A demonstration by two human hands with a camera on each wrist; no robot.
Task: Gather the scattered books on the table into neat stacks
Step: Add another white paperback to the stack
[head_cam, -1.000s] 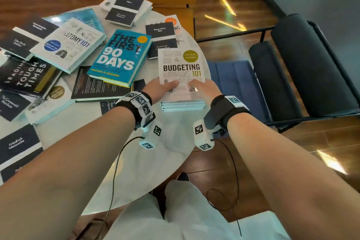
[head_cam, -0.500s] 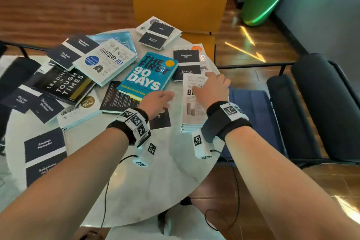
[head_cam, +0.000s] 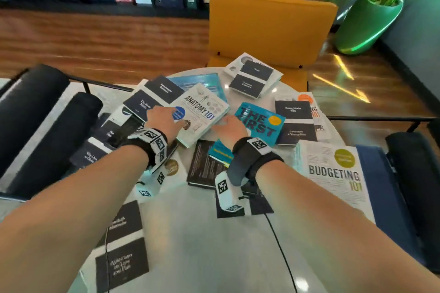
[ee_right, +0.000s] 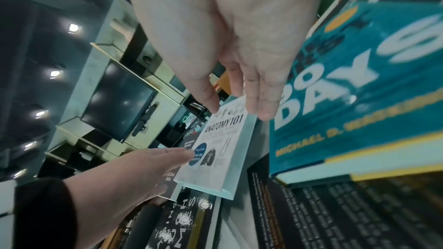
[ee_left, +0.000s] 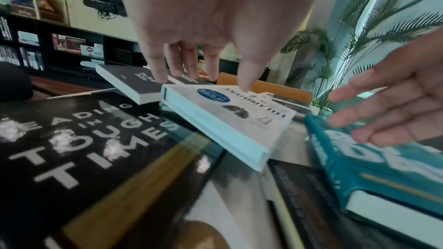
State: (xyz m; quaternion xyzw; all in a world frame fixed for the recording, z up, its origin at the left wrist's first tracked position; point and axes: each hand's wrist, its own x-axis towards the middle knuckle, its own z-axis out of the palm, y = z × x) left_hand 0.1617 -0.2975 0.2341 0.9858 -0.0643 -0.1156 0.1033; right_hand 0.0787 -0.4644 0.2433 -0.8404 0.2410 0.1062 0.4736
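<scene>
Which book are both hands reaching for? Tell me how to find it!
Start at the yellow chair behind the round table; in the book pile's middle, left of the teal book, lies the Anatomy 101 book. Only it is white with a blue circle.

Three cameras on you: one on your head, one on each wrist.

Your head view looks forward and down over both forearms onto the round table (head_cam: 214, 233), wide enough to reach the yellow chair (head_cam: 269, 28) beyond. Your left wrist view sits low and close, looking along the left hand (ee_left: 210, 16) across the covers. Your right wrist view is rolled sideways, looking along the right hand (ee_right: 230, 31). All three share the Anatomy 101 book (head_cam: 202, 114) (ee_left: 230, 120) (ee_right: 223, 150) and the teal book (head_cam: 262, 123) (ee_left: 371, 168) (ee_right: 359, 86); each wrist view also catches your other hand.
</scene>
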